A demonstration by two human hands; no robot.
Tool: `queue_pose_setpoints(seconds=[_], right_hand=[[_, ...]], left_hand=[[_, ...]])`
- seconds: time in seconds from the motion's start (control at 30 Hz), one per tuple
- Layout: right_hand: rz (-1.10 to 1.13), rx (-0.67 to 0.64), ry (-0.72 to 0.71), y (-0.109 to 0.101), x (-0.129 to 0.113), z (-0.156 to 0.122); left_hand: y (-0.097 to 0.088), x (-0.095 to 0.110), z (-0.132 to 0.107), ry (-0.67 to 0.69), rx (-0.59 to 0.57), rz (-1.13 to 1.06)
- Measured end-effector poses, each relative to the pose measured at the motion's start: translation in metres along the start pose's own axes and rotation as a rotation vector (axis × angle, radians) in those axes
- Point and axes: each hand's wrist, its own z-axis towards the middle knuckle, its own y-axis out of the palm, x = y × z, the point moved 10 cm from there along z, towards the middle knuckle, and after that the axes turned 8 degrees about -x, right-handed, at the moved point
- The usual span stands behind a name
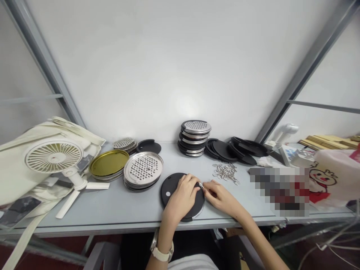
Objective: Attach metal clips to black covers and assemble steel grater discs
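Observation:
A round black disc with a metal rim lies on the grey table in front of me. My left hand rests on top of it, fingers curled and pressing it down. My right hand is at the disc's right edge, its fingers pinched on a small metal ring or clip that touches my left fingertips. A loose pile of the same metal rings lies just beyond my right hand.
Left of the disc stand a stack of perforated metal plates and a stack of gold lids. Behind are an assembled stack, black discs, a small white fan on a cloth bag, and a plastic bag at right.

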Motion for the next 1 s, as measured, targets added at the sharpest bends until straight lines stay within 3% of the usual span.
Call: queue_pose_setpoints(seconds=[0.57,1.0], right_hand=[[0.089,-0.003,0.086,0.002,0.011,0.0],[0.132,-0.083,0.13,0.007,0.014,0.006]], left_hand=[[0.001,-0.004,-0.003,-0.023,0.006,0.022],[-0.002,0.002,-0.002,-0.014,-0.019,0.079]])
